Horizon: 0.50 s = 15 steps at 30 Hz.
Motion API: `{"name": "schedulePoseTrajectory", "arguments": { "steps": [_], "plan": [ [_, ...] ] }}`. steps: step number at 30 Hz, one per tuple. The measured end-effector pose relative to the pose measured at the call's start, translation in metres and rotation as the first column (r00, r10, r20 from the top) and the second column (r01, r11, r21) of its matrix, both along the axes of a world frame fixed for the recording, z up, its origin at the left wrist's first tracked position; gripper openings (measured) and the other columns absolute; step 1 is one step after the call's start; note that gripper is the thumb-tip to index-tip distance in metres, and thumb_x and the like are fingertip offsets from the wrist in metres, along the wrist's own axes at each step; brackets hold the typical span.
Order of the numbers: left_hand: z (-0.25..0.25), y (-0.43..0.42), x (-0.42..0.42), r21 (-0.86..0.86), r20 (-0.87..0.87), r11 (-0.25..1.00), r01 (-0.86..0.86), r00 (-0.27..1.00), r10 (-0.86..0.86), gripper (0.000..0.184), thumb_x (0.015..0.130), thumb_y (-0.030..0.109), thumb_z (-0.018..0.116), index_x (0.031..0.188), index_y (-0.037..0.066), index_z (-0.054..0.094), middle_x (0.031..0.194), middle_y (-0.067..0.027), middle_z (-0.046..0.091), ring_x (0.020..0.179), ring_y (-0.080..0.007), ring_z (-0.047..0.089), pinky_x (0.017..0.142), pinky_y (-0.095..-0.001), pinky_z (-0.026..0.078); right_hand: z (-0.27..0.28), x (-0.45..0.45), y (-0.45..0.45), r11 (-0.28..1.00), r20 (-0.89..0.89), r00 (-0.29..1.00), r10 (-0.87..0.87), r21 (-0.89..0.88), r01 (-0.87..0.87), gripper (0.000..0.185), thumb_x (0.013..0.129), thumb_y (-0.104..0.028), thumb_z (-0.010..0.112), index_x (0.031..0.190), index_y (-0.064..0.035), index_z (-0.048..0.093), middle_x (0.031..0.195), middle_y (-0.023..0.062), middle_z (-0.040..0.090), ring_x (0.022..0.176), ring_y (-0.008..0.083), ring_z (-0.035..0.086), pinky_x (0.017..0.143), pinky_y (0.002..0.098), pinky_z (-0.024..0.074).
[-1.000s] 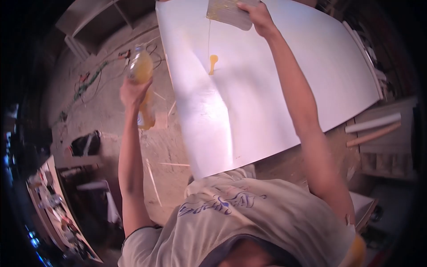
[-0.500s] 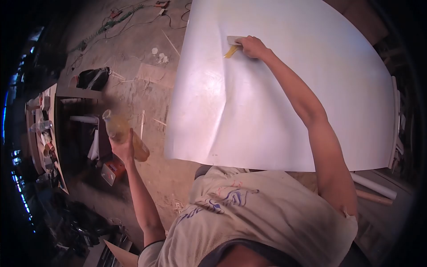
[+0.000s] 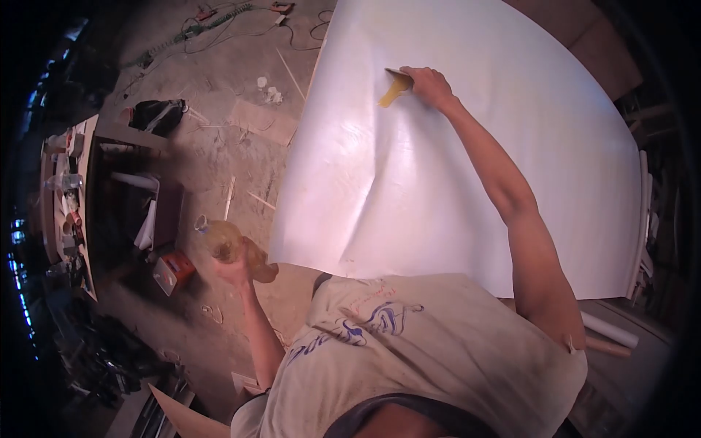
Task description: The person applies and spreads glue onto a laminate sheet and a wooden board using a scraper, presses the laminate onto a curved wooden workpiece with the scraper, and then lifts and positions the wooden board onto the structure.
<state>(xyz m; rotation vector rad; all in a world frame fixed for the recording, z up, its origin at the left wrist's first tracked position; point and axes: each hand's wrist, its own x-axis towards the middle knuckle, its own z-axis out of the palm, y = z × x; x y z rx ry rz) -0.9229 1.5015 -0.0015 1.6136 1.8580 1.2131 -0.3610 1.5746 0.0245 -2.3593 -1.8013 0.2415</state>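
Note:
My left hand (image 3: 234, 270) is closed around a clear plastic bottle (image 3: 221, 238) of yellowish liquid. Tilted, with its open mouth toward the upper left, the bottle is beside the near left corner of a large white sheet (image 3: 467, 190). Over the far part of that sheet, my right hand (image 3: 431, 86) grips a thin flat spreader (image 3: 396, 72). Thick yellow glue (image 3: 394, 91) lies at the spreader's edge; whether it hangs from the blade or rests on the sheet is hard to tell. A long raised crease runs down the sheet's left part.
A cluttered workbench (image 3: 86, 197) stands at the left, with an orange box (image 3: 174, 272) on the floor near it. A black bag (image 3: 157, 117), wood strips and a green hose (image 3: 193, 33) lie on the floor. Rolled tubes (image 3: 610, 330) are at the right.
My left hand has brought the bottle right and closer to my body. My right hand has shifted slightly right and nearer, and the spreader now shows more edge-on. The view has moved a little too.

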Motion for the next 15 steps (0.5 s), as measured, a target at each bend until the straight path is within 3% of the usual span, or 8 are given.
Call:
{"name": "schedulePoseTrajectory", "arguments": {
  "steps": [2, 6, 9, 11, 15],
  "plan": [
    [0.002, 0.001, 0.010, 0.002, 0.073, 1.000, -0.023, 0.997, 0.023, 0.055, 0.062, 0.024, 0.088, 0.101, -0.003, 0.062, 0.094, -0.0141, 0.067, 0.084, -0.0248, 0.066, 0.079, -0.0354, 0.052, 0.010, 0.001, 0.003, 1.000, 0.039, 0.999, 0.011, -0.015, -0.010, 0.054, 0.077, 0.002, 0.046, 0.125, -0.0178, 0.058, 0.107, 0.0111, 0.067, 0.099, 0.0312, 0.061, 0.086, 0.0419, 0.0495],
    [-0.001, 0.015, 0.026, -0.027, -0.043, 0.997, 0.078, 0.996, -0.079, 0.056, 0.061, 0.020, 0.087, 0.104, -0.002, 0.060, 0.094, -0.0128, 0.066, 0.083, -0.0241, 0.065, 0.077, -0.0355, 0.052, 0.005, 0.025, 0.019, 0.987, 0.045, 0.989, 0.143, -0.081, -0.139, 0.055, 0.077, 0.004, 0.045, 0.126, -0.0179, 0.058, 0.111, 0.0109, 0.065, 0.100, 0.0314, 0.061, 0.088, 0.0424, 0.0484],
    [0.016, 0.031, 0.062, -0.094, -0.094, 0.976, 0.197, 0.974, -0.205, 0.060, 0.061, 0.020, 0.087, 0.108, -0.001, 0.057, 0.094, -0.0134, 0.065, 0.085, -0.0259, 0.065, 0.076, -0.0369, 0.051, 0.012, 0.020, 0.021, 0.986, -0.089, 0.995, 0.038, -0.159, -0.052, 0.049, 0.078, -0.001, 0.055, 0.124, -0.0174, 0.059, 0.108, 0.0116, 0.066, 0.104, 0.0300, 0.060, 0.089, 0.0412, 0.0485],
    [0.039, 0.034, 0.088, -0.157, -0.037, 0.956, 0.247, 0.966, -0.256, 0.064, 0.060, 0.022, 0.087, 0.110, 0.000, 0.055, 0.094, -0.0153, 0.065, 0.087, -0.0286, 0.064, 0.076, -0.0388, 0.051, 0.008, 0.010, 0.012, 0.989, -0.091, 0.996, 0.003, -0.147, -0.017, 0.055, 0.075, 0.004, 0.048, 0.124, -0.0177, 0.059, 0.109, 0.0107, 0.066, 0.103, 0.0310, 0.060, 0.090, 0.0402, 0.0474],
    [0.024, 0.069, 0.106, -0.194, -0.288, 0.932, 0.307, 0.890, -0.353, 0.070, 0.056, 0.030, 0.089, 0.109, 0.002, 0.053, 0.095, -0.0188, 0.065, 0.092, -0.0333, 0.062, 0.080, -0.0420, 0.047, -0.032, 0.021, 0.009, 0.994, -0.083, 0.995, 0.063, -0.087, -0.070, 0.059, 0.072, 0.008, 0.046, 0.122, -0.0187, 0.062, 0.109, 0.0090, 0.067, 0.105, 0.0307, 0.059, 0.092, 0.0382, 0.0463]
  ]
}}
